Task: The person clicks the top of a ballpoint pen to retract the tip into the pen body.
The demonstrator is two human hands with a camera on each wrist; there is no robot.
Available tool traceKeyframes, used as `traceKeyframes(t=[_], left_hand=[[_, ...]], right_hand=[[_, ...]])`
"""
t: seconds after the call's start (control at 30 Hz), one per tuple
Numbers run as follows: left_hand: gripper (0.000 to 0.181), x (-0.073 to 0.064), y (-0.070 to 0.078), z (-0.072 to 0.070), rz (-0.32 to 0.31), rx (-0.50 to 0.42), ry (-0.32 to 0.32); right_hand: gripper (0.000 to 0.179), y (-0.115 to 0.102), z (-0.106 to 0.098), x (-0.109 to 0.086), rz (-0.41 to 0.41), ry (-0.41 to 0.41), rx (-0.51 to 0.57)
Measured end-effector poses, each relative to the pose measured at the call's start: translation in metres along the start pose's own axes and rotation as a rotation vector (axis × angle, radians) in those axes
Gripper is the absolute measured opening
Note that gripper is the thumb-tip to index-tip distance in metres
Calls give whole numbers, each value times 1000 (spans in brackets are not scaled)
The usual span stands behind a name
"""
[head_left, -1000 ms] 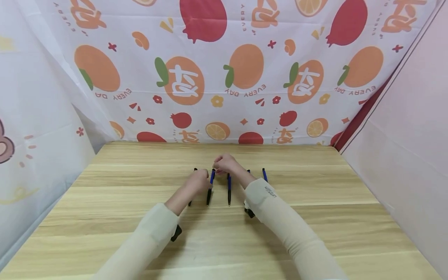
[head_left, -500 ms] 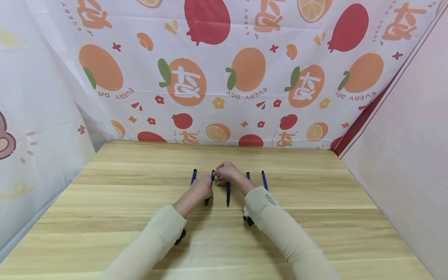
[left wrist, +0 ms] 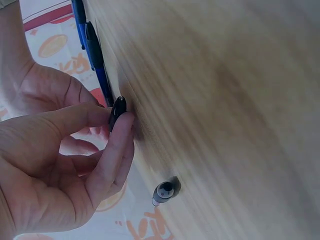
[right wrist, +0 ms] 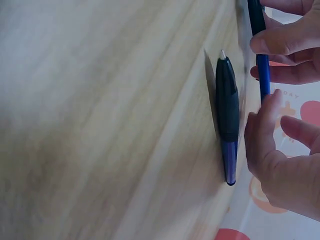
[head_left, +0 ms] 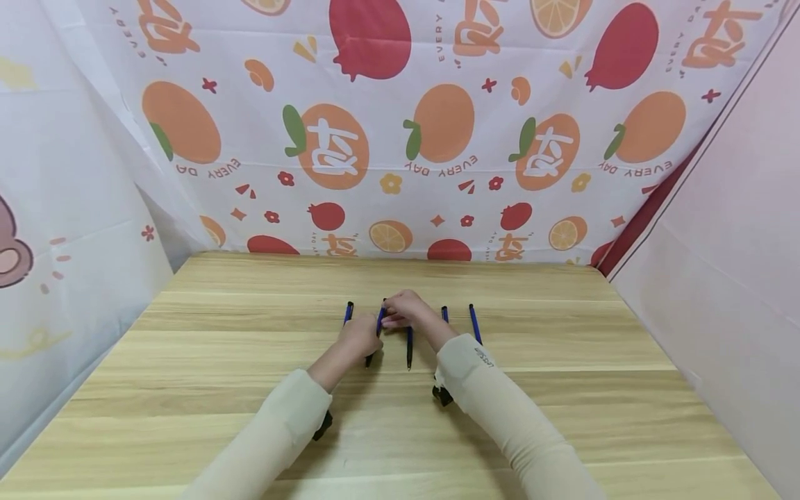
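Note:
My left hand [head_left: 361, 335] pinches a blue ballpoint pen with a black grip [head_left: 380, 319] between thumb and fingers. In the left wrist view, the tip end of this pen [left wrist: 118, 112] points toward the camera. My right hand [head_left: 407, 309] is at the pen's far end; in the right wrist view its fingertips [right wrist: 276, 95] touch the blue end, with the thumb held apart. Another such pen [right wrist: 228, 107] lies on the table beside the right hand, partly covered by it in the head view.
A similar pen [head_left: 348, 312] lies left of the hands. Two more, a half-hidden pen [head_left: 445, 314] and an outer pen [head_left: 475, 323], lie to the right. The wooden table [head_left: 187, 361] ends at a fruit-print curtain [head_left: 387, 201] behind.
My left hand has moved right from the leftmost pen to the second pen and now pinches it. My right hand has stayed near that pen's far end, shifting slightly toward me.

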State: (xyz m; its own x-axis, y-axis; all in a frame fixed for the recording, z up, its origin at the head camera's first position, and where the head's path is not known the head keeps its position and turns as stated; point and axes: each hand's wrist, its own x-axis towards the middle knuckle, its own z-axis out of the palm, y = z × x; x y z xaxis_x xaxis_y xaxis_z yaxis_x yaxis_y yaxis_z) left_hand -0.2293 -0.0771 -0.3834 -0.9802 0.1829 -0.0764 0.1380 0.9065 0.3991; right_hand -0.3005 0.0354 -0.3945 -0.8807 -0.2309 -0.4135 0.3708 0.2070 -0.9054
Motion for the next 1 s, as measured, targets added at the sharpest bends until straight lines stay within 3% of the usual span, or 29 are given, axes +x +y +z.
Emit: traceKeyframes(t=[0.3, 0.43, 0.8, 1.0], left_hand=[[15, 1, -4, 0, 32, -34, 23], [11, 1, -6, -1, 16, -115, 14], [29, 6, -19, 7, -87, -543, -21], [29, 3, -21, 5, -116, -813, -95]], right_hand=[[25, 2, -1, 3, 25, 17, 201], [27, 1, -2, 1, 35, -8, 221], [34, -5, -8, -5, 37, -100, 322], [36, -10, -9, -6, 50, -125, 376]])
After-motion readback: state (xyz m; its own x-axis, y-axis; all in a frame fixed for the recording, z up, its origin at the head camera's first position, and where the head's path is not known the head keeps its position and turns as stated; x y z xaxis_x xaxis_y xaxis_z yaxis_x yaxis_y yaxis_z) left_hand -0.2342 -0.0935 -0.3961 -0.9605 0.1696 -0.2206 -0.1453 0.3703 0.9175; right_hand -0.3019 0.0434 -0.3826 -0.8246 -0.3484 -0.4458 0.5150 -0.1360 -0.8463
